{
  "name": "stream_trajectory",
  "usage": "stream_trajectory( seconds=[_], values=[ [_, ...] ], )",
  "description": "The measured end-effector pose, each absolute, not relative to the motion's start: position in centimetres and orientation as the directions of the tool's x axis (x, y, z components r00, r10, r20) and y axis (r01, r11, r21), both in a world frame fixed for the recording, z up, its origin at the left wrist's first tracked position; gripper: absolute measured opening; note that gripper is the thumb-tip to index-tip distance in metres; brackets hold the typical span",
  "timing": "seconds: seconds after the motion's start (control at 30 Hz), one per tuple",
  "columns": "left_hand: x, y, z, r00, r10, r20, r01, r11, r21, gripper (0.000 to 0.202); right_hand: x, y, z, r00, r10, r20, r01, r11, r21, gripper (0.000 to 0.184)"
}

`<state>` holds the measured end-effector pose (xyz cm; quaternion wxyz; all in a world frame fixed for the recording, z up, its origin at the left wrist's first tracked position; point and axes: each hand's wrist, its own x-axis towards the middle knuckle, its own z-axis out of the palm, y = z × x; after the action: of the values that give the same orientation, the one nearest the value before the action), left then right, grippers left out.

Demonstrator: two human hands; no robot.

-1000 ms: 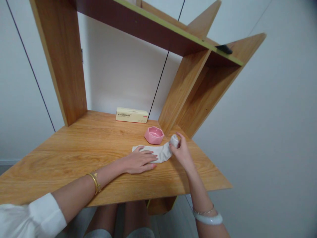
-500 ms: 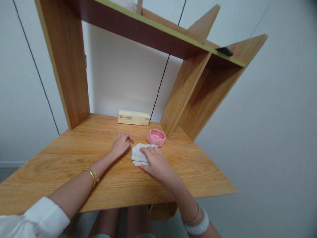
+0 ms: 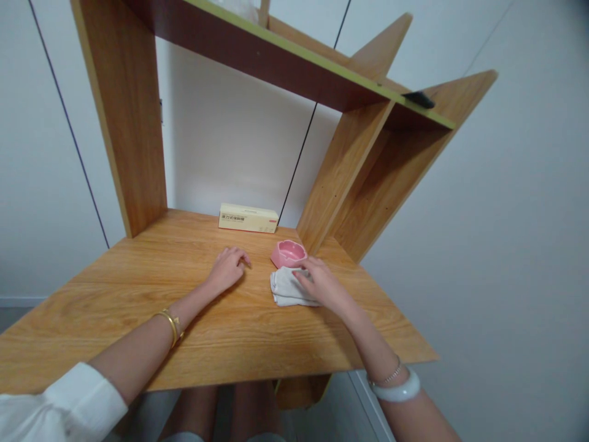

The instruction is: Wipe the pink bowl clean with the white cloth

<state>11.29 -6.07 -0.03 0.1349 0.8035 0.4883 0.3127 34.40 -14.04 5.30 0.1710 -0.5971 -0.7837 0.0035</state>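
A folded light-grey cloth (image 3: pixel 288 287) lies on the wooden desk (image 3: pixel 221 344), just in front of a pink ashtray (image 3: pixel 291 252) with a notched rim. Over the cloth's right part is my right hand (image 3: pixel 324 285), its thumb and fingers apart; the fingertips come up to the near right side of the ashtray, and whether they touch it I cannot tell. The hand hides the cloth's right end. To the left, my left hand (image 3: pixel 226 270) rests on the bare desktop with loosely bent fingers, holding nothing.
A long cream box (image 3: pixel 248 218) with printed lettering stands at the back of the desk. Wooden side panels (image 3: pixel 124 123) and a shelf (image 3: pixel 276 55) frame the desk. On the upper right shelf lies a dark flat object (image 3: pixel 419 99).
The cloth has slid right along with my right hand and now sits in front of the ashtray. My right hand's fingers have shifted up toward the ashtray. My left hand has barely moved.
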Motion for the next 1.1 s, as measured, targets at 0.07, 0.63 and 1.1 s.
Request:
stream_trajectory(
  seconds=[0.07,0.63,1.1],
  values=[
    [11.2,-6.0,-0.1,0.336,0.861,0.382,0.684,-0.502,0.529,0.027,34.0,-12.5,5.4,-0.158,0.929,0.335,0.942,0.243,-0.231,0.029],
    [10.2,-3.1,-1.2,0.114,0.953,0.281,0.208,-0.299,0.931,0.024,23.2,-9.2,4.3,-0.209,0.956,0.204,0.957,0.243,-0.157,0.031],
    [8.9,-2.4,-1.4,0.137,0.988,0.076,0.095,-0.09,0.991,0.023,21.7,-8.0,0.8,-0.235,0.972,0.024,0.922,0.231,-0.311,0.05]
  ],
)
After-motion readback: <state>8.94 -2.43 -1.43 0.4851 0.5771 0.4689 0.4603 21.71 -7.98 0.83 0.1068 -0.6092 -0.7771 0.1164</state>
